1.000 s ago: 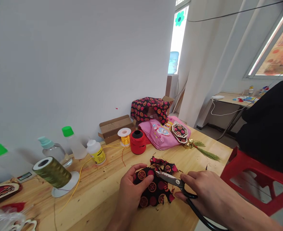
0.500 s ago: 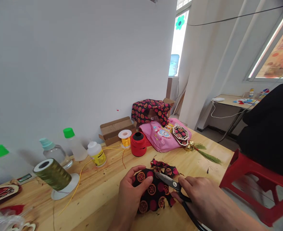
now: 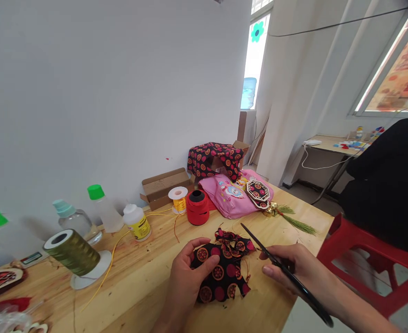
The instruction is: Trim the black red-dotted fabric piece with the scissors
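Observation:
My left hand (image 3: 189, 274) pinches the left side of a black patterned cloth piece (image 3: 221, 277) with red dots and orange round motifs, thumb on top. Its right edge is cut ragged, with loose threads. Frayed scraps (image 3: 232, 243) of the same cloth lie at its upper edge. Off to the right, my right hand (image 3: 290, 268) grips dark-handled scissors (image 3: 287, 273). They are turned edge-on, their tip pointing up and left, apart from the cloth. Whether the blades are parted does not show.
Behind the cloth stand a red thread spool (image 3: 197, 208), a yellow cord spool (image 3: 178, 201) and a glue bottle (image 3: 137, 223). A pink bag (image 3: 230, 199) carries an octagonal pendant (image 3: 257, 190). An olive thread cone (image 3: 72, 252) leans at left. A red stool (image 3: 367, 259) is beside the table.
The scissors have come away from the cloth toward the right and turned edge-on in my right hand. My left hand keeps its hold on the cloth.

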`<action>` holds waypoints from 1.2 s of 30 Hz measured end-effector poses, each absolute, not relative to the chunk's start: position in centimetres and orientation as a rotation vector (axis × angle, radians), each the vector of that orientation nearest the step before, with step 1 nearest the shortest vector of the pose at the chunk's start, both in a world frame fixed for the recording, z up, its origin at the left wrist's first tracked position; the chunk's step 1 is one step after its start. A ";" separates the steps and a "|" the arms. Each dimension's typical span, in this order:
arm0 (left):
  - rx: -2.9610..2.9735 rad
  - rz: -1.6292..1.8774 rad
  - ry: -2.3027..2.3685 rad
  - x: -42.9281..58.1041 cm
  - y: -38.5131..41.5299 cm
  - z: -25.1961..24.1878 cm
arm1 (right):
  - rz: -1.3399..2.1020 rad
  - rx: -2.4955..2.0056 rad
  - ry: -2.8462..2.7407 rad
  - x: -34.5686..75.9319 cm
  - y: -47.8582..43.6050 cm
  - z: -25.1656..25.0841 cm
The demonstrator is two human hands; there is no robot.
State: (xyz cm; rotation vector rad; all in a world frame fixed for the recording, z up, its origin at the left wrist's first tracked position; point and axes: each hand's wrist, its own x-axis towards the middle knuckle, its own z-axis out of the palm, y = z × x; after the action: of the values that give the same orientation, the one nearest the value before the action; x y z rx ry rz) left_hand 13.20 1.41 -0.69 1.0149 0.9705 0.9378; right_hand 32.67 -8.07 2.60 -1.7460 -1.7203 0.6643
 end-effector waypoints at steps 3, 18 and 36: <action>1.041 0.908 0.943 13.0 1.5 -0.8 | 0.788 -1.596 -1.558 31.0 -7.7 2.2; 1.087 0.862 0.841 12.8 1.3 -0.4 | 0.868 -1.283 -1.021 27.1 -5.1 1.4; 0.136 0.651 0.428 11.2 2.2 -0.7 | 0.610 -1.122 -0.543 21.8 -5.4 -1.3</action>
State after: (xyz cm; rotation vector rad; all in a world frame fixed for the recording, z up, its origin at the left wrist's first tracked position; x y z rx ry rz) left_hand 11.15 2.19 -0.72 0.1355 0.4281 0.6509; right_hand 21.78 -5.40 -1.27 -1.1218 -0.5435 0.6099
